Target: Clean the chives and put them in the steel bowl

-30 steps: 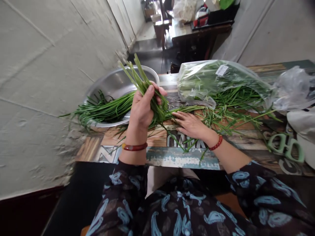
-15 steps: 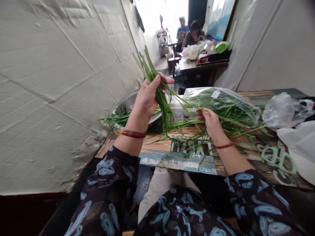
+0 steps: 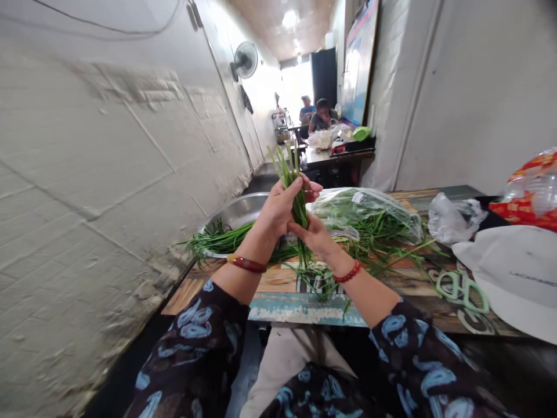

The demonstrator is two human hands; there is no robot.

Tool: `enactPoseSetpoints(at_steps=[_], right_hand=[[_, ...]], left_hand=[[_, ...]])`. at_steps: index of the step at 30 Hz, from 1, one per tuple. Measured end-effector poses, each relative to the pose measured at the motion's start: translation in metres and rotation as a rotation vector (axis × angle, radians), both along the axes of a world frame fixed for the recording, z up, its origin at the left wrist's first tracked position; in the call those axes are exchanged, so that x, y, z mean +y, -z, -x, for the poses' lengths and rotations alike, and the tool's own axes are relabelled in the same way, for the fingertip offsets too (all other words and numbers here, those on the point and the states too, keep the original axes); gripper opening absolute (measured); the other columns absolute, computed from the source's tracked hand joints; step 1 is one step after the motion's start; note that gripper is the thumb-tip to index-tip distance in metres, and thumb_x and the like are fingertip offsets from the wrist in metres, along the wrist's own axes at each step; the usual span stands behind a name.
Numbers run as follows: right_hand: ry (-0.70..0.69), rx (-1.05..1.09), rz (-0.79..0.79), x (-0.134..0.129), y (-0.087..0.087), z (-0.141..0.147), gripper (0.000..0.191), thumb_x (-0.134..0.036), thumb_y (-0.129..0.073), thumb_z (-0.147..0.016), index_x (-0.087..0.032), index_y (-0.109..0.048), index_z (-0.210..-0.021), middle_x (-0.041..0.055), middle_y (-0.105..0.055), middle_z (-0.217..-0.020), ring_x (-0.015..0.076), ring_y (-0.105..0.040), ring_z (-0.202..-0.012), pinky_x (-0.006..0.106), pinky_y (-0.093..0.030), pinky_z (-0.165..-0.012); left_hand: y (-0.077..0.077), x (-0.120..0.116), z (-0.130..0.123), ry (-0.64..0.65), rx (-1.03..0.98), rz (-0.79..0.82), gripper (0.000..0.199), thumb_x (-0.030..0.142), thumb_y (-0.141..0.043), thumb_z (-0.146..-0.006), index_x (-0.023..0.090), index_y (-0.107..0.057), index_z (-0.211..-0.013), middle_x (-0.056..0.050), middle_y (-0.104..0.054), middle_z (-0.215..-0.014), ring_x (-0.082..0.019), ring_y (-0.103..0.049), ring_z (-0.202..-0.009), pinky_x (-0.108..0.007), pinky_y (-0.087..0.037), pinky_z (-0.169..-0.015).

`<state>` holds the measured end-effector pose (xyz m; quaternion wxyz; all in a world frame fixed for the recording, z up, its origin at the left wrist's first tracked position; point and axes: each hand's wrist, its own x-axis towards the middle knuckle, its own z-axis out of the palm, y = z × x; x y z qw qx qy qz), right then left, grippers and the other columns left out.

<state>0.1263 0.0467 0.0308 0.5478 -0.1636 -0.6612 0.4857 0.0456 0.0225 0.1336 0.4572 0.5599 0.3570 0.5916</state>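
My left hand (image 3: 281, 206) is closed around an upright bunch of green chives (image 3: 287, 168), its cut stalks above the thumb and the leaves hanging below. Just beneath it, my right hand (image 3: 315, 235) wraps round the same bunch, thumb and fingers closed. More chives (image 3: 226, 239) lie in a metal bowl (image 3: 246, 209) to the left, their tips over the rim. Right of the hands, a clear plastic bag (image 3: 348, 200) holds further chives, and loose stalks (image 3: 383, 255) are scattered on the wooden tabletop (image 3: 191, 284).
A crumpled clear bag (image 3: 455, 217), a white cap (image 3: 517, 270), a red-orange package (image 3: 531, 191) and a pale green two-looped object (image 3: 462, 292) are at the right. A white wall (image 3: 108, 203) runs along the left. Two people (image 3: 322, 116) sit farther back.
My right hand has moved left from the loose chives to the bunch and closed on it below my left hand. The view has tilted up, showing the ceiling and a wall fan.
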Motion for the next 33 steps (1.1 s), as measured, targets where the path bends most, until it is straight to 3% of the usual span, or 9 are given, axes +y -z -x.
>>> enactPoseSetpoints(at_steps=[3, 10, 15, 17, 20, 24, 26, 29, 33], right_hand=[[0.034, -0.071, 0.029, -0.010, 0.018, 0.018, 0.039, -0.058, -0.057, -0.085, -0.019, -0.061, -0.088, -0.0060, -0.052, -0.058, 0.0100, -0.046, -0.051, 0.023, -0.040, -0.051], [0.326, -0.639, -0.188, -0.008, 0.067, 0.007, 0.019, -0.030, -0.049, -0.095, -0.022, -0.062, -0.084, 0.0021, -0.069, -0.080, 0.0150, -0.063, -0.075, 0.023, -0.042, -0.069], [0.464, -0.763, -0.134, 0.005, 0.088, -0.021, 0.023, -0.021, -0.042, -0.098, -0.020, -0.065, -0.093, 0.0080, -0.071, -0.089, 0.0184, -0.066, -0.081, 0.026, -0.044, -0.072], [0.422, -0.755, -0.176, -0.004, 0.091, -0.028, 0.023, -0.021, -0.044, -0.097, -0.020, -0.067, -0.097, 0.0086, -0.072, -0.097, 0.0185, -0.067, -0.089, 0.028, -0.047, -0.079], [0.127, -0.690, -0.354, -0.034, 0.099, -0.033, 0.020, -0.025, -0.053, -0.095, -0.022, -0.069, -0.107, 0.0076, -0.072, -0.103, 0.0183, -0.066, -0.095, 0.030, -0.050, -0.086], [-0.175, -0.650, -0.392, -0.063, 0.124, -0.043, 0.029, -0.033, -0.058, -0.093, -0.024, -0.067, -0.120, 0.0088, -0.069, -0.117, 0.0196, -0.066, -0.105, 0.033, -0.052, -0.092], [-0.119, -0.684, -0.376, -0.058, 0.136, -0.051, 0.028, -0.034, -0.061, -0.091, -0.023, -0.069, -0.116, 0.0104, -0.070, -0.118, 0.0225, -0.066, -0.109, 0.039, -0.051, -0.096], [0.188, -0.711, -0.300, -0.033, 0.139, -0.064, 0.021, -0.030, -0.059, -0.090, -0.019, -0.073, -0.102, 0.0132, -0.073, -0.108, 0.0256, -0.068, -0.103, 0.045, -0.052, -0.094], [0.435, -0.616, -0.157, -0.017, 0.103, -0.076, 0.026, -0.031, -0.051, -0.093, -0.019, -0.074, -0.096, 0.0085, -0.076, -0.097, 0.0217, -0.070, -0.089, 0.039, -0.055, -0.083]], left_hand=[[-0.016, -0.005, 0.011, -0.048, -0.051, -0.071, 0.020, 0.038, -0.061, -0.091, 0.021, -0.054, -0.085, 0.004, -0.058, -0.064, -0.006, -0.053, -0.050, -0.023, -0.048, -0.054], [-0.081, -0.051, 0.056, -0.305, -0.078, -0.312, 0.022, 0.030, -0.054, -0.095, 0.023, -0.054, -0.075, 0.007, -0.034, -0.052, -0.007, -0.024, -0.041, -0.026, -0.019, -0.038], [-0.094, -0.092, 0.081, -0.494, 0.107, -0.532, 0.020, 0.025, -0.053, -0.095, 0.020, -0.057, -0.076, 0.006, -0.035, -0.051, -0.007, -0.022, -0.040, -0.027, -0.011, -0.040], [-0.085, -0.100, 0.088, -0.545, 0.346, -0.527, 0.016, 0.027, -0.056, -0.093, 0.019, -0.060, -0.079, 0.006, -0.038, -0.051, -0.007, -0.026, -0.041, -0.027, -0.014, -0.040], [-0.055, -0.105, 0.094, -0.464, 0.778, -0.447, 0.014, 0.026, -0.061, -0.087, 0.015, -0.062, -0.078, 0.004, -0.043, -0.056, -0.007, -0.034, -0.049, -0.025, -0.022, -0.045], [0.002, -0.101, 0.091, -0.203, 0.874, -0.236, 0.027, 0.034, -0.052, -0.091, 0.013, -0.058, -0.075, 0.003, -0.043, -0.062, -0.008, -0.036, -0.056, -0.022, -0.027, -0.051], [0.028, -0.099, 0.089, -0.089, 0.778, -0.041, 0.031, 0.040, -0.049, -0.092, 0.013, -0.058, -0.081, 0.005, -0.040, -0.060, -0.007, -0.032, -0.051, -0.021, -0.024, -0.047], [0.058, -0.099, 0.088, 0.066, 0.631, 0.184, 0.036, 0.048, -0.050, -0.092, 0.013, -0.057, -0.086, 0.007, -0.036, -0.057, -0.005, -0.026, -0.046, -0.019, -0.018, -0.043], [0.083, -0.098, 0.086, 0.244, 0.538, 0.339, 0.040, 0.053, -0.054, -0.090, 0.013, -0.058, -0.089, 0.007, -0.036, -0.057, -0.005, -0.026, -0.046, -0.018, -0.018, -0.041]])
